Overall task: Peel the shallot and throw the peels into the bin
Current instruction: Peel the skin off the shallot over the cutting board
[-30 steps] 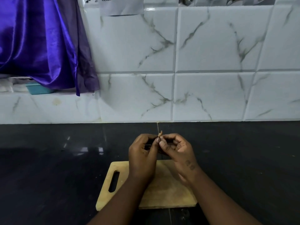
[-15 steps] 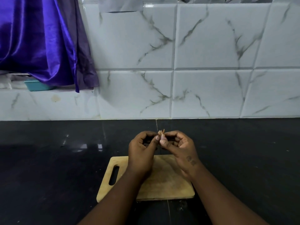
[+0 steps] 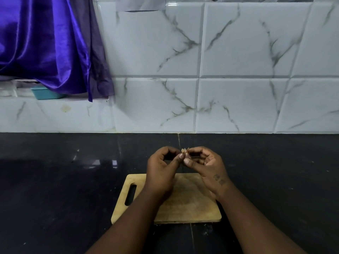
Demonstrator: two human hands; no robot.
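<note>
Still early, by the look of it — head view only:
Progress: peeling is under way; dry papery skin sticks up from the shallot (image 3: 185,150), so I judge it not yet stripped.
Left to do: the rest of the skin has to come off, and every peel has to go into the bin; no bin shows in this view.
Peels: no loose peels can be made out on the chopping board (image 3: 190,204) or the black counter (image 3: 55,189).
Shallot place: held in the air between the two hands, above the counter just beyond the far edge of the board, touching neither.
Left hand (image 3: 161,167): curled, thumb and forefinger pinched together at the shallot's near side; it seems to grip the skin, though the contact is too small to be sure.
Right hand (image 3: 207,165): half curled, thumb and forefinger closed on the shallot, other fingers loosely bent behind it.
Hands together: fingertips meet at the shallot.
</note>
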